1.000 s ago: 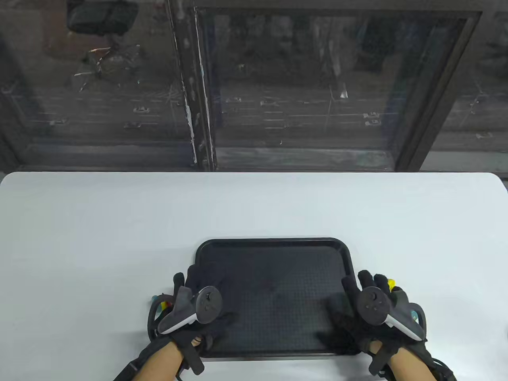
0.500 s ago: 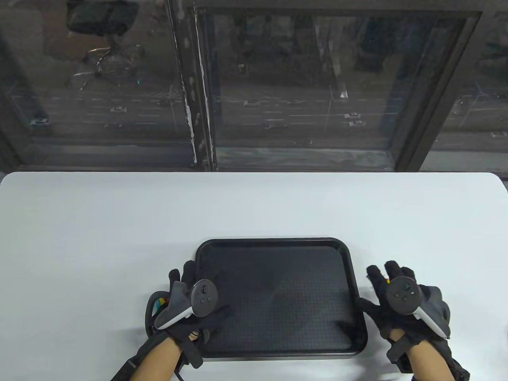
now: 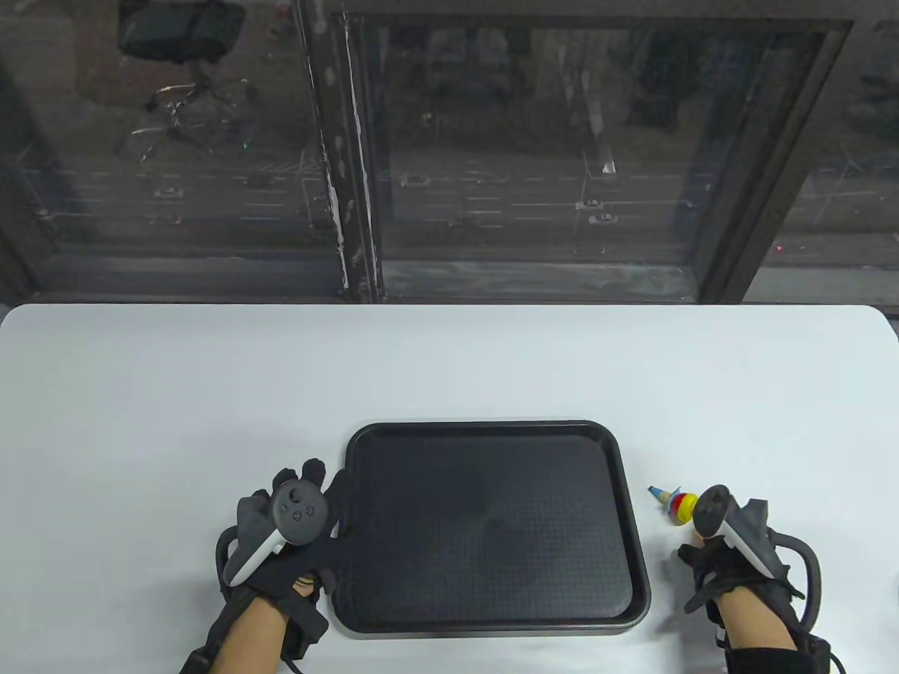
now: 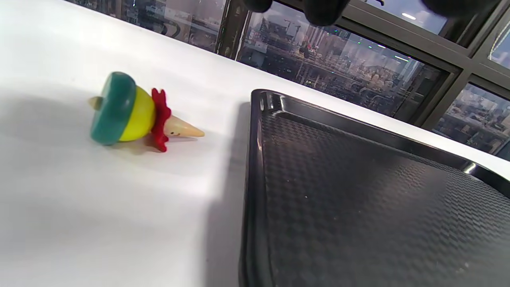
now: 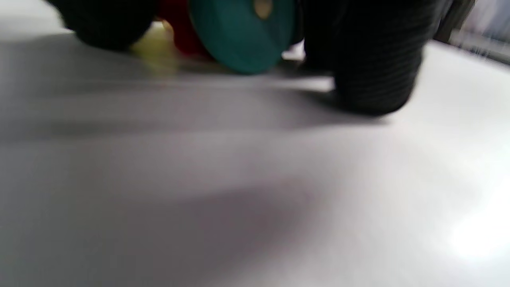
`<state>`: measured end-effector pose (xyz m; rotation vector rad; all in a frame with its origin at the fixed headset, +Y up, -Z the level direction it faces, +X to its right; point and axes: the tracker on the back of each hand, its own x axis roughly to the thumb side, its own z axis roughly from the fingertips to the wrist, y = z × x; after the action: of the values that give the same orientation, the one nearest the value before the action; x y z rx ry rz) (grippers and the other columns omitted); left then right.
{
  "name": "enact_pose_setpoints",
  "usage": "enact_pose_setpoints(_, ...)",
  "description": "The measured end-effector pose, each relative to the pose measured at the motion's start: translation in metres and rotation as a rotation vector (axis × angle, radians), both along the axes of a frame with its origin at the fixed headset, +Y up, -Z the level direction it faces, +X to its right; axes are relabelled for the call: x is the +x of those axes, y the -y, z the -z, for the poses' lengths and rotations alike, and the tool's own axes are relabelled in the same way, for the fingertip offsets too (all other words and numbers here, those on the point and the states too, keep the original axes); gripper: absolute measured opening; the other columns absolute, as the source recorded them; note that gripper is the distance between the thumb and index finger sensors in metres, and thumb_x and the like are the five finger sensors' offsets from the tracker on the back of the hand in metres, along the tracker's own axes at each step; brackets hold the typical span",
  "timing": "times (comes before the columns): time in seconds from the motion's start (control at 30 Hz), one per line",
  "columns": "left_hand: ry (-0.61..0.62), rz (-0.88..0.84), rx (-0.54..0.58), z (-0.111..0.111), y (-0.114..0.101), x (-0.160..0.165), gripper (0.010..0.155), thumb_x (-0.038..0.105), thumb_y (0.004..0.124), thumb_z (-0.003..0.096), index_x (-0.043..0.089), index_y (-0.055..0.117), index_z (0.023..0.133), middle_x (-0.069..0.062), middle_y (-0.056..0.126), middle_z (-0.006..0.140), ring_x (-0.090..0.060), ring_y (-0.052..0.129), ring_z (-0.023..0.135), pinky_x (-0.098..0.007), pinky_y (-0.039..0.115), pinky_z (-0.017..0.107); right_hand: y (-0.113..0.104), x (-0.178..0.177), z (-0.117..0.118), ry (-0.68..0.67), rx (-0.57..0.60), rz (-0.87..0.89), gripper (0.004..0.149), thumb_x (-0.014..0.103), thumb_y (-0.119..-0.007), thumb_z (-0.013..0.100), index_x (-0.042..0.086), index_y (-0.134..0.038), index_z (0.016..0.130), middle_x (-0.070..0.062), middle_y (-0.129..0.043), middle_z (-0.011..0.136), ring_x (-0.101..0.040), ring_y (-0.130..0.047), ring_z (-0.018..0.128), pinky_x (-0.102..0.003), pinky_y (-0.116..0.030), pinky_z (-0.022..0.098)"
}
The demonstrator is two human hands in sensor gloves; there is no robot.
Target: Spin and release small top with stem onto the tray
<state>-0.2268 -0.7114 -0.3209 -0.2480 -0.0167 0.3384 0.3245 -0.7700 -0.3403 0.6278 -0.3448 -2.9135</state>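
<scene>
A black tray (image 3: 491, 432) lies on the white table. To its right a small top (image 3: 676, 503) lies on its side, its blue tip pointing away from my right hand (image 3: 692, 523). That hand is turned on edge. In the blurred right wrist view its gloved fingers (image 5: 370, 59) flank the top's teal disc (image 5: 243, 36) and curl round it. My left hand (image 3: 316, 484) rests spread on the table at the tray's left edge, holding nothing. A second top (image 4: 131, 111), green, yellow and red, lies on its side left of the tray (image 4: 358, 179); the table view hides it.
The white table (image 3: 449, 365) stretches far beyond the tray on all sides, ending at a dark window frame (image 3: 351, 210) behind. The table's front edge runs close to my wrists.
My right hand slid right, off the tray onto the table, and turned on edge at the top, which now shows. My left hand shifted left off the tray's corner.
</scene>
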Motion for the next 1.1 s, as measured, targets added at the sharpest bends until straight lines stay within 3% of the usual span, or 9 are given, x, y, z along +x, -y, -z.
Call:
enact_pose_setpoints(0.07, -0.009, -0.004, -0.004, 0.0, 0.001, -0.002, 0.082, 0.075, 0.058, 0.0353, 0.049, 0.041, 0.111, 0.005, 0.022, 0.131, -0.038, 0.015, 0.12, -0.067, 0.017, 0.083, 0.002, -0.005, 0.001, 0.001, 0.024, 0.021, 0.061, 0.048, -0.068, 0.043, 0.025, -0.054, 0.099, -0.01, -0.061, 0.097, -0.031, -0.086, 0.069, -0.029, -0.095, 0.039)
enact_pose_setpoints(0.2, -0.006, -0.001, -0.023, 0.002, 0.003, -0.003, 0.082, 0.074, 0.058, 0.0356, 0.049, 0.042, 0.111, 0.005, 0.023, 0.131, -0.038, 0.014, 0.12, -0.067, 0.017, 0.083, -0.002, 0.003, 0.002, 0.037, 0.025, 0.08, 0.061, 0.042, -0.073, 0.043, 0.026, -0.056, 0.1, -0.006, -0.068, 0.091, -0.029, -0.086, 0.07, -0.029, -0.095, 0.041)
enact_pose_setpoints(0.4, 0.016, -0.046, -0.012, 0.003, 0.0, -0.002, 0.081, 0.075, 0.058, 0.0363, 0.048, 0.044, 0.112, 0.004, 0.026, 0.131, -0.038, 0.016, 0.12, -0.067, 0.018, 0.082, -0.033, 0.021, -0.007, 0.036, 0.293, 0.362, 0.045, 0.042, -0.074, 0.042, 0.03, -0.076, 0.085, -0.004, -0.076, 0.09, -0.031, -0.09, 0.077, -0.036, -0.095, 0.049)
enact_pose_setpoints(0.5, 0.026, -0.053, -0.017, 0.005, 0.001, 0.0, 0.081, 0.074, 0.058, 0.0366, 0.048, 0.044, 0.112, 0.004, 0.026, 0.131, -0.039, 0.016, 0.12, -0.067, 0.019, 0.082, -0.059, 0.003, -0.014, -0.088, 0.454, 0.523, 0.042, 0.044, -0.076, 0.04, 0.034, -0.082, 0.08, -0.006, -0.062, 0.099, -0.036, -0.069, 0.091, -0.054, -0.073, 0.064)
enact_pose_setpoints(0.63, 0.026, -0.058, -0.025, 0.006, 0.001, 0.001, 0.081, 0.074, 0.058, 0.0367, 0.047, 0.045, 0.112, 0.004, 0.025, 0.131, -0.039, 0.016, 0.12, -0.067, 0.019, 0.082, -0.084, -0.038, -0.018, -0.341, 0.52, 0.481, 0.041, 0.048, -0.077, 0.04, 0.042, -0.082, 0.079, 0.004, -0.072, 0.085, -0.022, -0.08, 0.071, -0.053, -0.071, 0.064)
enact_pose_setpoints(0.73, 0.032, -0.059, -0.023, 0.006, 0.001, 0.001, 0.081, 0.074, 0.058, 0.0367, 0.047, 0.045, 0.112, 0.003, 0.026, 0.131, -0.039, 0.016, 0.119, -0.068, 0.019, 0.082, -0.083, -0.073, -0.017, -0.525, 0.442, 0.523, 0.035, 0.044, -0.079, 0.041, 0.041, -0.082, 0.076, 0.005, -0.088, 0.068, -0.017, -0.093, 0.052, -0.05, -0.078, 0.059)
enact_pose_setpoints(0.8, 0.04, -0.052, -0.019, 0.006, 0.001, 0.002, 0.081, 0.075, 0.058, 0.0367, 0.047, 0.045, 0.112, 0.003, 0.026, 0.131, -0.039, 0.016, 0.119, -0.068, 0.019, 0.082, -0.077, -0.097, -0.015, -0.644, 0.376, 0.474, 0.035, 0.042, -0.08, 0.04, 0.04, -0.084, 0.074, 0.007, -0.092, 0.068, -0.016, -0.097, 0.054, -0.047, -0.081, 0.06)
enact_pose_setpoints(1.03, 0.053, -0.043, -0.025, 0.007, 0.003, 0.005, 0.081, 0.075, 0.058, 0.0368, 0.047, 0.045, 0.112, 0.003, 0.026, 0.131, -0.039, 0.016, 0.119, -0.068, 0.019, 0.082, -0.057, -0.163, -0.002, -0.851, 0.258, 0.359, 0.035, 0.039, -0.084, 0.036, 0.036, -0.088, 0.071, 0.005, -0.098, 0.067, -0.016, -0.103, 0.054, -0.045, -0.086, 0.059)
enact_pose_setpoints(1.1, 0.055, -0.046, -0.025, 0.007, 0.003, 0.005, 0.081, 0.074, 0.058, 0.0369, 0.047, 0.045, 0.112, 0.003, 0.026, 0.131, -0.039, 0.016, 0.119, -0.068, 0.019, 0.081, -0.053, -0.181, 0.0, -0.915, 0.273, 0.282, 0.036, 0.038, -0.084, 0.037, 0.035, -0.088, 0.072, 0.005, -0.098, 0.067, -0.016, -0.104, 0.054, -0.046, -0.086, 0.059)
